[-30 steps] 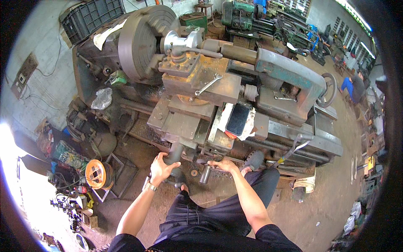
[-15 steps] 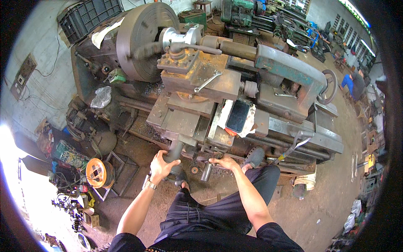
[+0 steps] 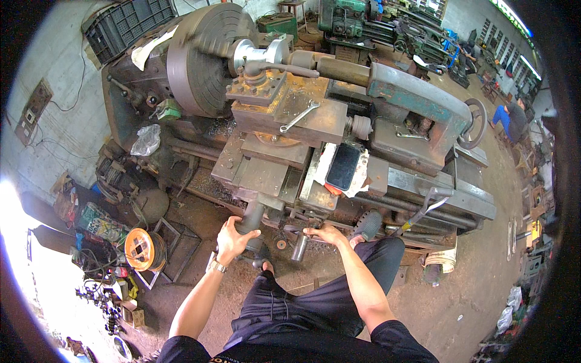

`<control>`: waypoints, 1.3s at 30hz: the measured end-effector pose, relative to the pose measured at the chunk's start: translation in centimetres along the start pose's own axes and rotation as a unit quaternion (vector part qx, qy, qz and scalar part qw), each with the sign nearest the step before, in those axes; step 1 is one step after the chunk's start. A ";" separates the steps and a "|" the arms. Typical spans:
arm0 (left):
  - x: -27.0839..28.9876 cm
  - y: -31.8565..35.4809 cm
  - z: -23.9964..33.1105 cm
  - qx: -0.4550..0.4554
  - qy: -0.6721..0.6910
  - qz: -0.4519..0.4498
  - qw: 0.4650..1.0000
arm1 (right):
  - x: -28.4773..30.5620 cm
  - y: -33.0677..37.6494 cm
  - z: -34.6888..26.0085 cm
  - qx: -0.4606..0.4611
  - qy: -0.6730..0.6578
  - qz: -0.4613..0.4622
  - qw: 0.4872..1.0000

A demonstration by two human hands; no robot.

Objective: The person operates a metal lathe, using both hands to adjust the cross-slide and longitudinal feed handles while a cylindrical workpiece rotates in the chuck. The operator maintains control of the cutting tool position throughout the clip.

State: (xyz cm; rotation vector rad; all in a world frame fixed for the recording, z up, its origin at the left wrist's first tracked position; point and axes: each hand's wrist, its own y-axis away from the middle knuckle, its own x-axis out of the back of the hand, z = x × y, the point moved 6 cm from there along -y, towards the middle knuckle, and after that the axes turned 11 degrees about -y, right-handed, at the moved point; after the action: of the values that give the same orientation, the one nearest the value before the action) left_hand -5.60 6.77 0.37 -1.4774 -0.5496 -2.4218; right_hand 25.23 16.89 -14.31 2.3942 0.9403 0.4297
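Note:
In front of me stands a large metal lathe. My left hand is curled round the grey cross-slide handwheel at the front of its carriage. My right hand, thumb stretched out on top, closes on a metal lever just to the right; some of its fingers are hidden. Beyond, the big round chuck is smeared by rotation and bears a shiny metal workpiece. The tool post sits close to the workpiece. A tailstock supports the work from the right.
A combination wrench lies on the carriage top. A phone rests on a white cloth nearby. An orange cable reel stands at left on the floor. Several other machines fill the back. A person in blue trousers is at far right.
The blurred parts of the chuck face differ as it turns. My right hand and its lever have shifted very slightly to the right; my left hand stays put.

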 end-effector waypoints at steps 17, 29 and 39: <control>-0.1 -0.1 -0.1 0.001 -0.006 0.008 1.000 | 0.3 0.8 -0.3 0.014 -0.015 0.002 1.000; -0.2 -0.1 -0.2 -0.003 -0.002 0.013 1.000 | 0.6 0.2 1.2 0.031 -0.026 0.034 0.999; 0.0 0.0 0.0 -0.008 0.000 0.015 1.000 | 0.9 -0.3 2.4 0.037 -0.028 0.045 0.998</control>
State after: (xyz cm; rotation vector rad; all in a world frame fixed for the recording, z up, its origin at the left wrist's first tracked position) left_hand -5.59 6.76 0.43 -1.4811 -0.5062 -2.4081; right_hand 26.80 16.84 -16.31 2.5101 0.8387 0.3639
